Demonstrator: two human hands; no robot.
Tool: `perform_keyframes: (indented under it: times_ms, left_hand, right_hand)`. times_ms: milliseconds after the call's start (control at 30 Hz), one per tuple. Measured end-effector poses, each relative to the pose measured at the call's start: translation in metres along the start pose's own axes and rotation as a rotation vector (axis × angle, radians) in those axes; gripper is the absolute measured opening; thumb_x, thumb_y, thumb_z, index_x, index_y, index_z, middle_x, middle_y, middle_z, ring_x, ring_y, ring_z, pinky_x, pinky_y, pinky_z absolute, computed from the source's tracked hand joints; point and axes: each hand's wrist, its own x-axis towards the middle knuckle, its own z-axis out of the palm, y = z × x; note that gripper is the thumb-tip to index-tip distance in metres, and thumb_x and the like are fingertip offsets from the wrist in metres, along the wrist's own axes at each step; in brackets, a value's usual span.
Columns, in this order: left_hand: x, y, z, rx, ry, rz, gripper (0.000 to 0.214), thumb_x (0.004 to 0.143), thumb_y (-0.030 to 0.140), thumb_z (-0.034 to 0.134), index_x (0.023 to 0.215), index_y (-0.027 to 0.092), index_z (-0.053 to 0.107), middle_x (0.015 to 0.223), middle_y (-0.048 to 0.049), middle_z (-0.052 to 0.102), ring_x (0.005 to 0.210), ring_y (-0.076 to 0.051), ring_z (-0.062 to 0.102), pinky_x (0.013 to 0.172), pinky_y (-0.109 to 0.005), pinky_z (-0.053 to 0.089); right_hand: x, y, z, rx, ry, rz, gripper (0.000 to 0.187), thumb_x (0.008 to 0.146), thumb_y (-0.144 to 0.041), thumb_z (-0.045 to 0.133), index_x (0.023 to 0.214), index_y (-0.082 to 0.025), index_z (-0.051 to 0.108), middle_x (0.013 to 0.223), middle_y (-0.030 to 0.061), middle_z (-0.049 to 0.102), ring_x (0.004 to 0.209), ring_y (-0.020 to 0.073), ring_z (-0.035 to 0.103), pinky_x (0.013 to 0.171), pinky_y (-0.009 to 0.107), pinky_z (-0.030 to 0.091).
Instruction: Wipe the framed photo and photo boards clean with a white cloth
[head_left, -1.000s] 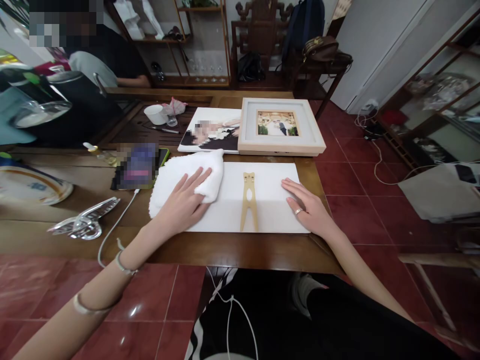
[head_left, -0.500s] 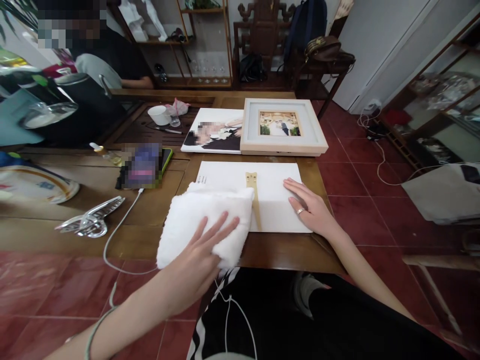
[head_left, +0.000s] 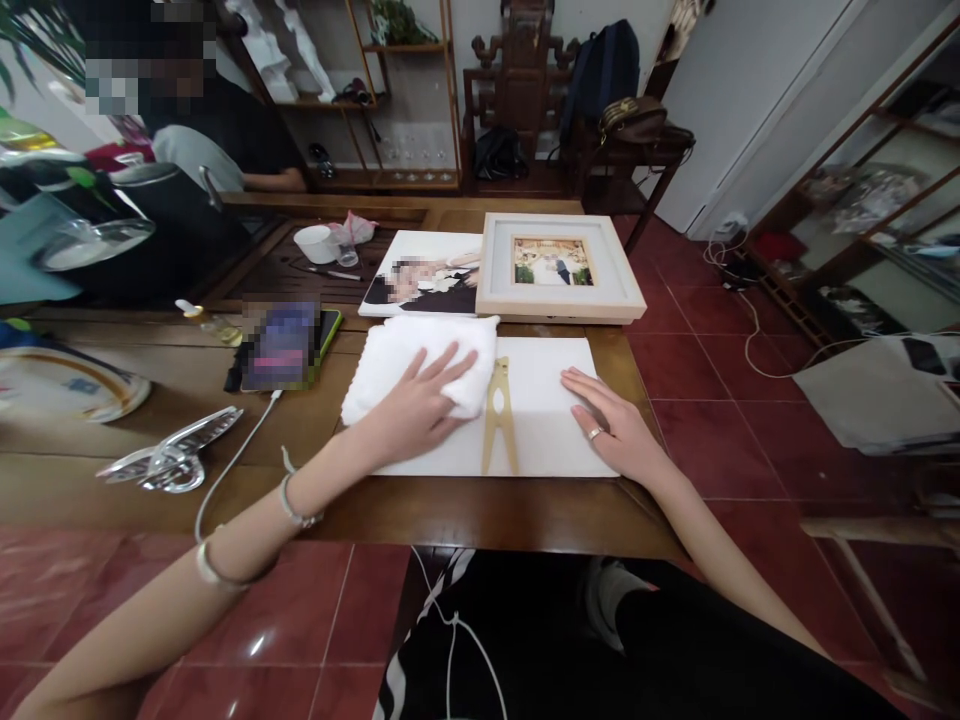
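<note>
My left hand [head_left: 425, 395] lies with fingers spread on a folded white towel [head_left: 382, 375], pressing it against a white board [head_left: 551, 440]. The towel covers the board's far left part. On the board's middle lies a flat, pale beige fork-shaped piece [head_left: 500, 420], its two legs pointing toward me; the towel's right edge is close beside it. At the board's right side rests my right hand [head_left: 611, 420], fingers stretched out and flat, a ring on one of them. No object shows in that hand.
Beyond the board lie a photo panel [head_left: 420, 280] and a light wooden picture frame [head_left: 562, 305]. To the left are a phone [head_left: 281, 345] on a white cable, a small dropper bottle [head_left: 210, 322], a silvery metallic object [head_left: 176, 450] and a white cup [head_left: 316, 243]. A person [head_left: 247, 130] sits across the table.
My left hand has slid the towel away from me, from the board's near left and the table edge to its far left. More of the beige piece now shows. My right hand stays put.
</note>
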Motion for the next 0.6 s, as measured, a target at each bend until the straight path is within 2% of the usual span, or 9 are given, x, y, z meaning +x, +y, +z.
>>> perform_keyframes:
  times_ms: [167,267,333,400,500,600]
  left_hand:
    - [-0.044,0.053,-0.005,-0.051,-0.069,0.031,0.029,0.090,0.016,0.050,0.069,0.011,0.070,0.158,-0.0142,0.022,0.144,-0.043,0.011,0.111,-0.069,0.021]
    - [-0.067,0.061,-0.011,-0.100,-0.110,0.086,0.026,0.086,0.011,0.052,0.065,0.013,0.067,0.158,-0.0116,0.024,0.145,-0.040,0.015,0.113,-0.064,0.023]
    - [-0.072,0.054,-0.013,-0.110,-0.130,0.106,0.025,0.084,0.009,0.053,0.064,0.014,0.067,0.158,-0.0091,0.023,0.145,-0.036,0.017,0.115,-0.060,0.022]
    - [-0.065,0.040,-0.013,-0.106,-0.128,0.100,0.022,0.081,0.005,0.053,0.066,0.015,0.067,0.158,-0.0068,0.021,0.146,-0.034,0.016,0.117,-0.058,0.020]
    - [-0.043,0.014,-0.012,-0.094,-0.116,0.070,0.021,0.078,0.004,0.051,0.071,0.015,0.069,0.158,-0.0048,0.023,0.146,-0.032,0.016,0.118,-0.055,0.018]
    - [-0.017,-0.011,-0.008,-0.079,-0.082,0.051,0.024,0.083,0.011,0.048,0.084,0.015,0.071,0.157,-0.0061,0.025,0.147,-0.031,0.015,0.116,-0.058,0.019]
  right_hand:
    - [-0.001,0.001,0.001,-0.001,0.003,0.004,0.041,0.095,-0.029,0.045,0.136,-0.027,0.052,0.142,0.0051,0.054,0.138,0.0217,0.042,0.118,0.050,0.029]
    - [0.000,0.001,0.001,0.006,0.001,0.003,0.041,0.095,-0.029,0.045,0.136,-0.028,0.052,0.142,0.0044,0.053,0.138,0.0224,0.042,0.118,0.051,0.030]
    - [0.000,0.001,0.000,0.009,0.001,0.003,0.041,0.095,-0.030,0.045,0.136,-0.029,0.052,0.143,0.0041,0.053,0.138,0.0226,0.042,0.117,0.051,0.030]
    - [0.000,0.001,0.000,0.007,0.001,0.005,0.041,0.095,-0.030,0.045,0.136,-0.028,0.052,0.143,0.0043,0.053,0.138,0.0223,0.042,0.117,0.051,0.030]
    - [0.000,0.000,0.000,0.000,-0.004,0.007,0.041,0.096,-0.030,0.045,0.135,-0.025,0.053,0.142,0.0061,0.054,0.138,0.0219,0.042,0.118,0.050,0.030]
    - [0.000,-0.002,-0.001,-0.003,-0.005,0.009,0.040,0.096,-0.029,0.045,0.135,-0.024,0.053,0.142,0.0075,0.054,0.138,0.0219,0.043,0.117,0.050,0.031]
